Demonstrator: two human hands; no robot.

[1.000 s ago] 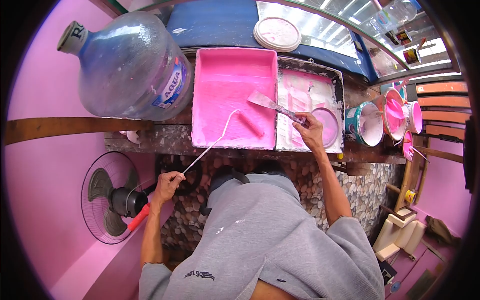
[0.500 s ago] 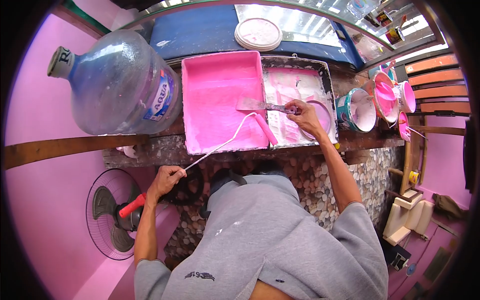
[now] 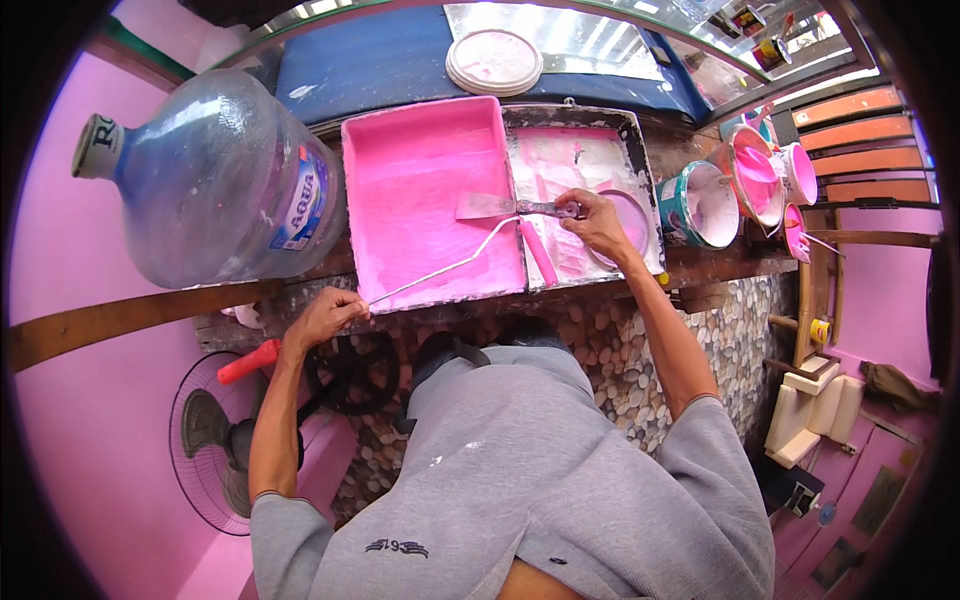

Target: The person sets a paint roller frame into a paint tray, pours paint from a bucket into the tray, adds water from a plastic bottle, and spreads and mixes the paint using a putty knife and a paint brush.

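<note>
My left hand [image 3: 330,316] is closed around a paint roller by its wire frame, close to the red handle [image 3: 248,362], which sticks out behind the wrist. The slim pink roller sleeve [image 3: 538,252] lies over the near-left part of a paint-crusted black-rimmed tray [image 3: 640,150]. Beside that tray on the left is a pink paint tray [image 3: 425,150] coated with pink paint. My right hand [image 3: 598,222] grips the handle of a putty knife [image 3: 487,207]. Its flat blade reaches over the pink tray, just above the roller's wire frame. A round lid [image 3: 632,215] lies under my right hand.
A large clear water bottle [image 3: 220,190] lies at the left. Several paint buckets [image 3: 700,205] stand on the right. Stacked white lids [image 3: 494,62] sit behind the trays. A fan [image 3: 210,440] stands low left; a wooden strip [image 3: 130,318] juts out at the left.
My left hand has risen towards the tray's near edge, and the red handle has swung up and left. The roller sleeve has shifted slightly right. My right hand keeps the putty knife nearly still.
</note>
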